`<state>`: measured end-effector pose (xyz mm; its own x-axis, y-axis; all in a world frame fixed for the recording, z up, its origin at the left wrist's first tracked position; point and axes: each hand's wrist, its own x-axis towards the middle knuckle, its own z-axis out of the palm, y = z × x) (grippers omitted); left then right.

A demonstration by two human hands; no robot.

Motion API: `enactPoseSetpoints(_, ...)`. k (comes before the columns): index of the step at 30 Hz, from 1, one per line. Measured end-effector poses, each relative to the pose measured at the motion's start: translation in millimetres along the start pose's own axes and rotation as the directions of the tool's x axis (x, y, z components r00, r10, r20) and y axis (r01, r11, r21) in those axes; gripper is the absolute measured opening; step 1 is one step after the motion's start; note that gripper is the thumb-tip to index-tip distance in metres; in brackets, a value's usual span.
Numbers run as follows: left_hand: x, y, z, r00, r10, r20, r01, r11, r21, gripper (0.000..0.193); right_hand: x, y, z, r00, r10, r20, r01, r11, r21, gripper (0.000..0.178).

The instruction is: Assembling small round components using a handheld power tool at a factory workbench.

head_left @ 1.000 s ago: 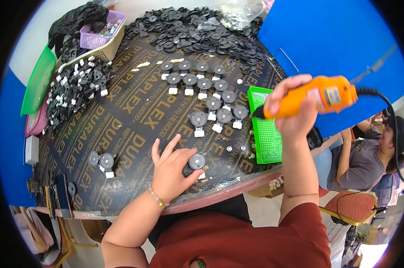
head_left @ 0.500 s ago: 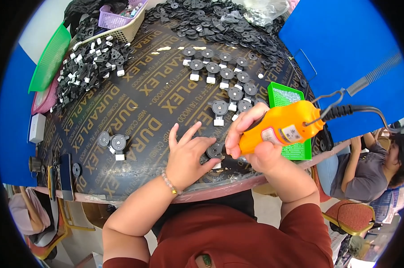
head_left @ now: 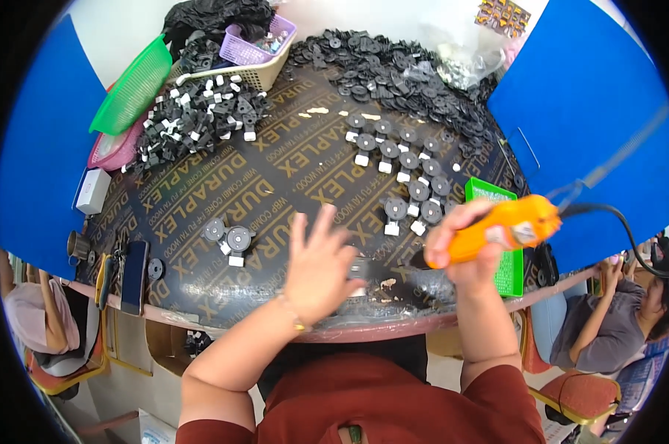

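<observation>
The right hand (head_left: 476, 271) grips an orange power tool (head_left: 523, 229) while the left hand (head_left: 318, 265), fingers spread, is beside a blurred disc unit (head_left: 359, 268) near the counter's (head_left: 282, 174) edge; clustered similar units (head_left: 409, 160) look assembled, while heaped black discs (head_left: 393, 81) and white-tipped parts (head_left: 194, 124) apparently remain.

Your left forearm (head_left: 245, 348) points toward two o'clock, left hand (head_left: 316, 274) blurred, some fingers (head_left: 324, 222) spread; your right forearm (head_left: 488, 333) points toward twelve, right hand (head_left: 464, 251) curled in a grip.
</observation>
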<state>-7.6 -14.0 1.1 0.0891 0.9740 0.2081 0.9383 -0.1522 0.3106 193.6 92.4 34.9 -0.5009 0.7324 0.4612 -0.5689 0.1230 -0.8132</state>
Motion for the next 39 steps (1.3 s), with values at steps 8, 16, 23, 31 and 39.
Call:
enactPoseSetpoints(8,-16,-88,-81,0.963,-0.252,-0.095,0.267,0.94,0.212,0.047,-18,-58,-60,0.966,-0.244,-0.085,0.225,0.955,-0.191,0.049)
enactPoseSetpoints(16,174,-86,13,0.933,0.257,-0.251,-0.209,0.956,0.204,0.024,1,-49,-58,0.97,-0.229,-0.077,0.2,0.94,-0.278,0.049)
enactPoseSetpoints(23,210,-88,37,0.988,0.15,-0.032,-0.148,0.987,0.067,0.014,15,-74,-124,0.917,-0.349,-0.192,0.254,0.885,-0.391,0.031)
enactPoseSetpoints(31,121,-35,-32,0.998,0.065,-0.014,-0.066,0.992,-0.107,0.033,58,-48,-183,0.876,-0.303,-0.374,0.022,0.801,-0.598,0.021)
enactPoseSetpoints(39,17,22,-20,0.99,0.137,0.013,-0.135,0.986,-0.097,0.047,61,-36,-184,0.868,-0.305,-0.392,0.008,0.798,-0.602,0.02)
